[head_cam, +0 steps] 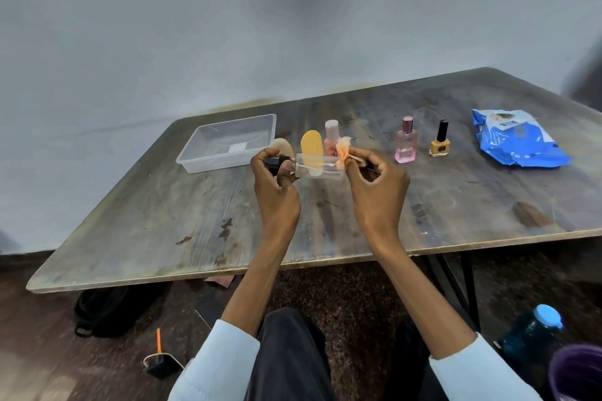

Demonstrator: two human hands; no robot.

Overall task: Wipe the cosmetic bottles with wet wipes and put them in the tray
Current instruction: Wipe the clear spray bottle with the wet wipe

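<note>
Above the worn grey tabletop (325,225), both hands are busy.
Left hand (277,184) grips the black cap end of a clear glass bottle (321,167) held sideways; right hand (374,184) pinches a crumpled orange wipe (343,151) against its base. Just beyond the left hand sits the clear plastic tray (195,153).

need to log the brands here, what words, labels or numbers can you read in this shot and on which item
None can be read for certain.
Blue wet wipes pack: white label with print, too blurred.
Pink perfume bottle: small dark mark on the front, too small.
Yellow nail polish bottle: round dark logo, unreadable.
Pink bottle with white cap: printed marks, blurred.
Clear bottle held in both hands: no text visible.
</note>
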